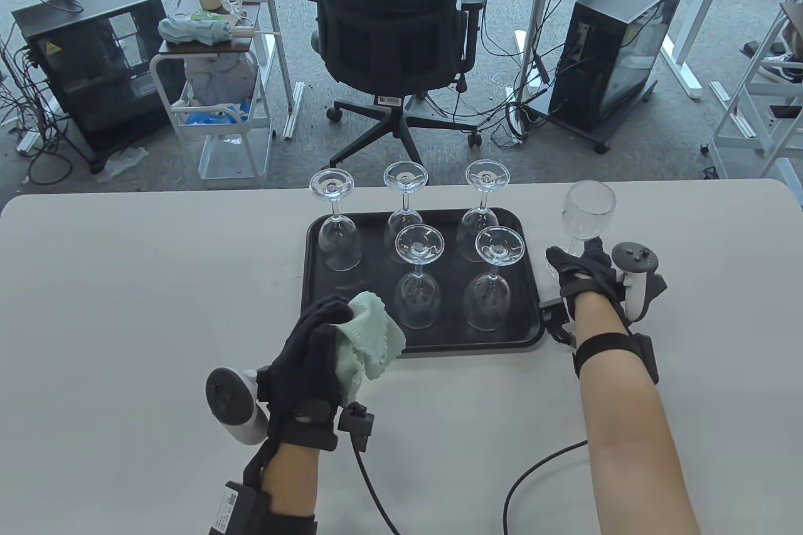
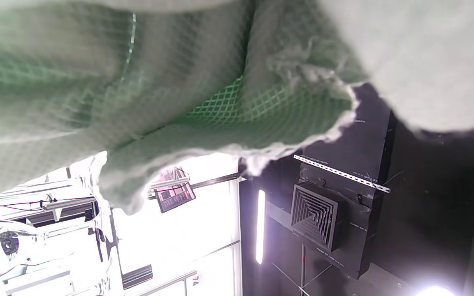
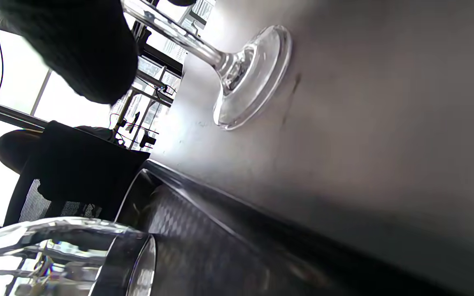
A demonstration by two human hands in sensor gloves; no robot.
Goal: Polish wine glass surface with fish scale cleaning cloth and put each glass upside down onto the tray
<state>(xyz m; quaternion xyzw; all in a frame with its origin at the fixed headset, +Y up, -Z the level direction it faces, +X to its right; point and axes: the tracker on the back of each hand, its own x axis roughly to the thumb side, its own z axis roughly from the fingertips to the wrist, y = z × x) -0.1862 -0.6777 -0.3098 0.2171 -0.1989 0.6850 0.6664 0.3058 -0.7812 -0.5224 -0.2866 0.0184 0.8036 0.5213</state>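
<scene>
A black tray (image 1: 308,284) holds several wine glasses standing upside down, such as one at the back left (image 1: 339,240) and one at the front right (image 1: 492,287). One more wine glass (image 1: 588,209) stands upright on the table just right of the tray. My right hand (image 1: 580,265) is curled round its stem, below the bowl. In the right wrist view the glass's foot (image 3: 249,78) rests on the table beside my gloved finger (image 3: 80,49). My left hand (image 1: 320,334) holds a bunched pale green cloth (image 1: 370,334) over the tray's front left corner. The cloth (image 2: 138,82) fills the left wrist view.
The table (image 1: 125,309) is white, with its far edge just behind the tray. A cable (image 1: 533,478) trails between my forearms. Beyond the table stand an office chair (image 1: 389,27), a white cart (image 1: 213,90) and computer cases. The tray's rim (image 3: 220,213) lies close to my right hand.
</scene>
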